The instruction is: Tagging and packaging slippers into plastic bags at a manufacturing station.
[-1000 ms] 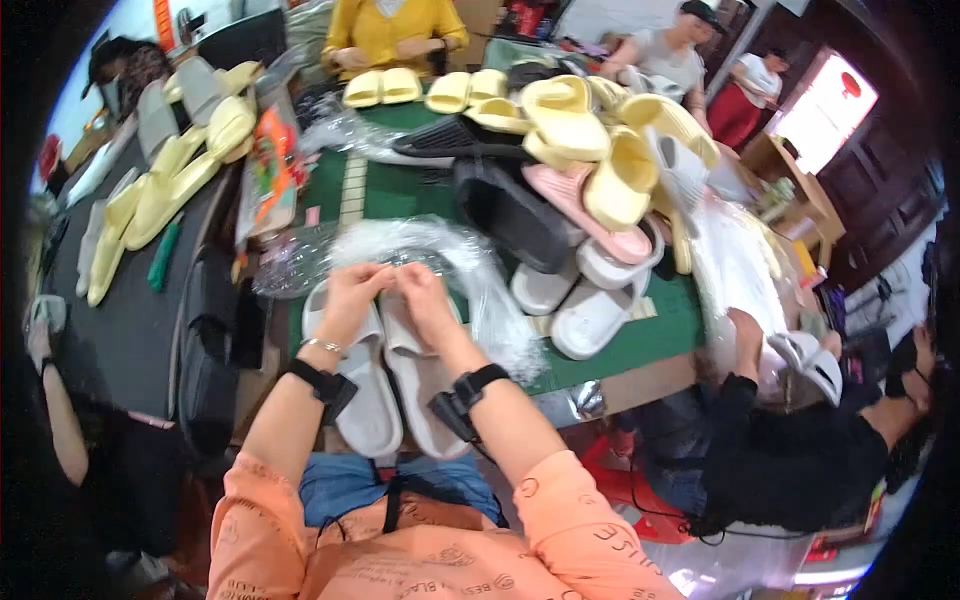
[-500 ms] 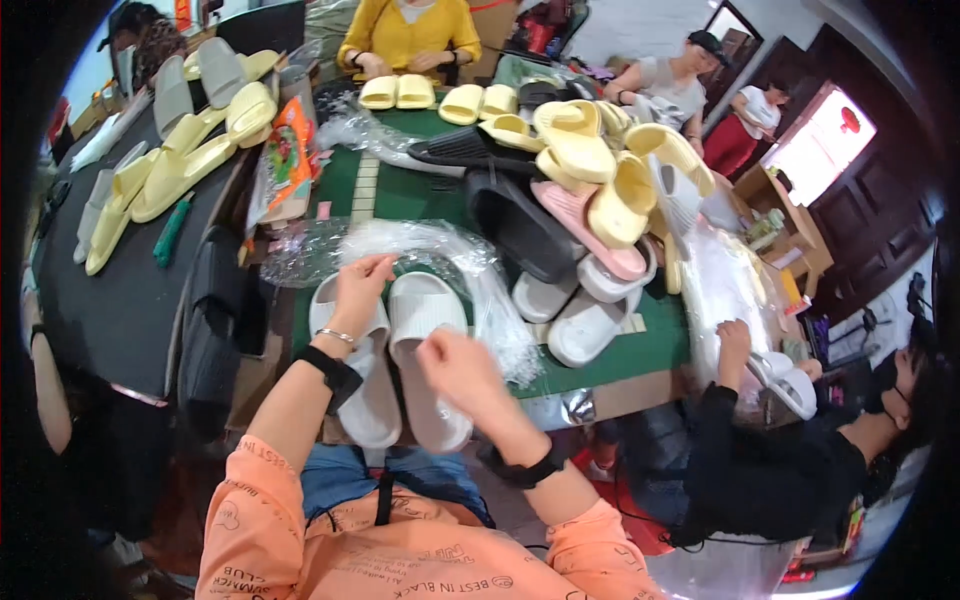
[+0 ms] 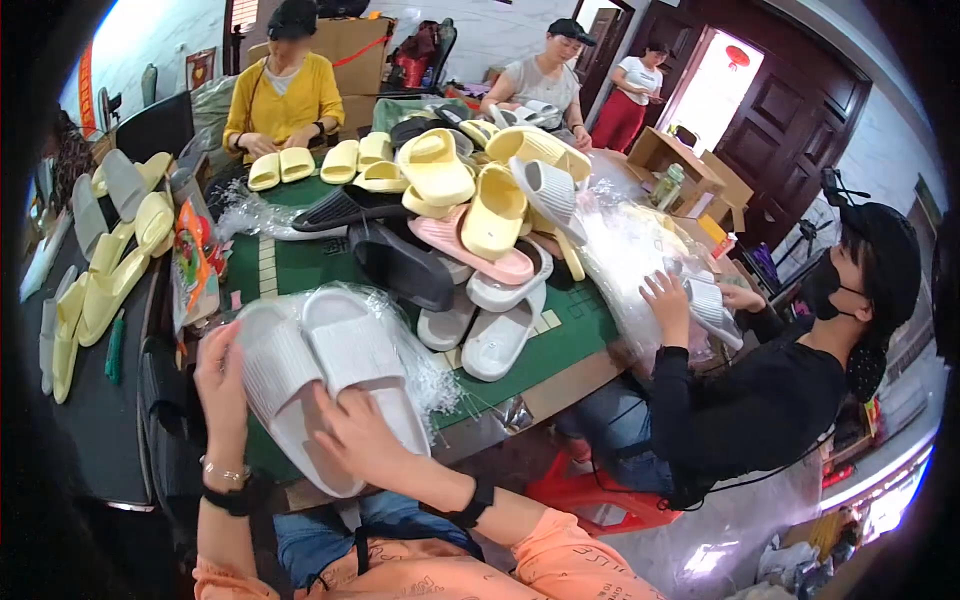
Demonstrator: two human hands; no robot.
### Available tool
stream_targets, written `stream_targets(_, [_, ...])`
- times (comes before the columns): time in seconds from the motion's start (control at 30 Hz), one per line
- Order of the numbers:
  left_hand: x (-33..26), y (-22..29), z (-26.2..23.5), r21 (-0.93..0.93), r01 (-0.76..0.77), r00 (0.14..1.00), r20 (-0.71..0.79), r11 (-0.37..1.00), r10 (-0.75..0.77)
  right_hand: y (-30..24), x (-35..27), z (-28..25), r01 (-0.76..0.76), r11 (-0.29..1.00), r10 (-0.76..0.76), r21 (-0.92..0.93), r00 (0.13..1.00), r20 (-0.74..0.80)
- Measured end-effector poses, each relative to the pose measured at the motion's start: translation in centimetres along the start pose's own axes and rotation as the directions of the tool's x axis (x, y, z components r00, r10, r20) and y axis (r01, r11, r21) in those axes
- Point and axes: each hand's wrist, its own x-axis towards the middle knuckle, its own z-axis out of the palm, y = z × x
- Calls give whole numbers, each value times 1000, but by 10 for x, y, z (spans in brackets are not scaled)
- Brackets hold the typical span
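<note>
A pair of light grey ribbed slippers lies in front of me, soles down and side by side, tilted leftward. My left hand (image 3: 219, 365) is curled round the outer edge of the left grey slipper (image 3: 279, 352), near its toe. My right hand (image 3: 362, 432) reaches in at the foot openings, its fingers at the inner edges of the left slipper and the right grey slipper (image 3: 352, 338). Some fingertips are hidden under the straps. Clear plastic bags (image 3: 425, 370) lie beside and behind the pair.
A heap of yellow slippers (image 3: 437, 165), a pink slipper (image 3: 470, 243), a black slipper (image 3: 398, 265) and grey ones covers the green table (image 3: 500, 392). More slippers lie on the dark side table (image 3: 90, 440). A co-worker (image 3: 760, 400) at right handles slippers and plastic; other people are farther back.
Both hands have come down from above the slippers onto them, the left to the outer edge, the right to the openings. The pair has turned and shifted. My view has swung right.
</note>
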Motion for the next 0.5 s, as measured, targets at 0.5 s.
stream_targets(0.5, [-70,-18,-154,851,110,982,-172,514,75,199,-14,-237,-318,832,548,454,601,-583])
